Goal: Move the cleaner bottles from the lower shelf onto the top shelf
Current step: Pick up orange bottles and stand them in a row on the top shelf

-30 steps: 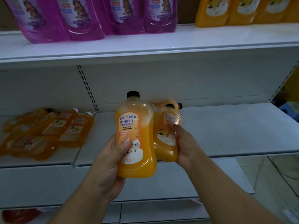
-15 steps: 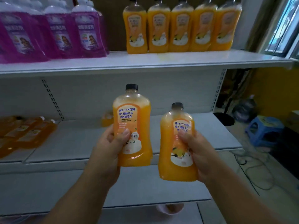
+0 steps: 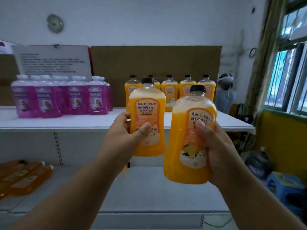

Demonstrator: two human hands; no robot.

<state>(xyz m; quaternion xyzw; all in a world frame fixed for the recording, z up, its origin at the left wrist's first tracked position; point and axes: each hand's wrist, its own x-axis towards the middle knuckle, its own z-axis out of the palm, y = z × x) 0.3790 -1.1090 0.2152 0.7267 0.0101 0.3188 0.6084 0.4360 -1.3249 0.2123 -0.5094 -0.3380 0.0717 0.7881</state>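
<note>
Head view. Left hand (image 3: 123,133) is wrapped around an upright orange cleaner bottle (image 3: 147,117), thumb across the label, black cap up; it is held in the air in front of the top shelf (image 3: 66,122) edge. Right hand (image 3: 214,146) grips a second orange bottle (image 3: 184,146), also upright, at 3 o'clock of the first, just beside it and closer to the camera. At 12 o'clock behind both, a row of orange bottles (image 3: 169,92) stands on the top shelf; purple bottles (image 3: 54,97) stand at 9 o'clock on the same board. On the lower shelf (image 3: 149,188), at 8 o'clock, more orange bottles (image 3: 25,176) lie flat.
</note>
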